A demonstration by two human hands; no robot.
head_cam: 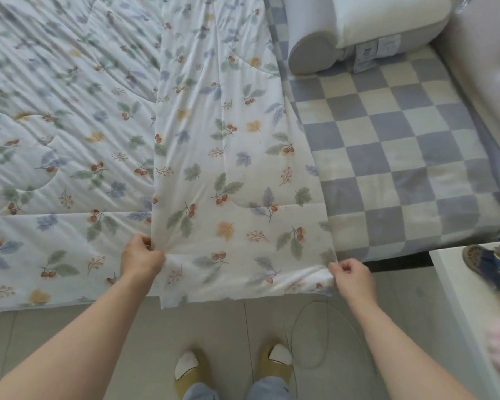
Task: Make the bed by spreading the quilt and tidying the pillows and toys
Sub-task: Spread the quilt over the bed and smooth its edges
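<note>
Checkered sheet (401, 145) lies exposed at right; soft, light quilt (228, 168) is pinched at its near hem by left hand (140, 259) and right hand (351, 280); corners are judged best gripped.

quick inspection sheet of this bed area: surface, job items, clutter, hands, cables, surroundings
surface: checkered sheet bare on the right side
job's things: leaf-print quilt wrinkled, folded panel at its right edge; pillow at the head end
clutter: toy on white side table
grippers: left hand and right hand each pinch the quilt's near edge
cables: thin cord looped on the floor
surroundings: padded headboard, tiled floor
</note>
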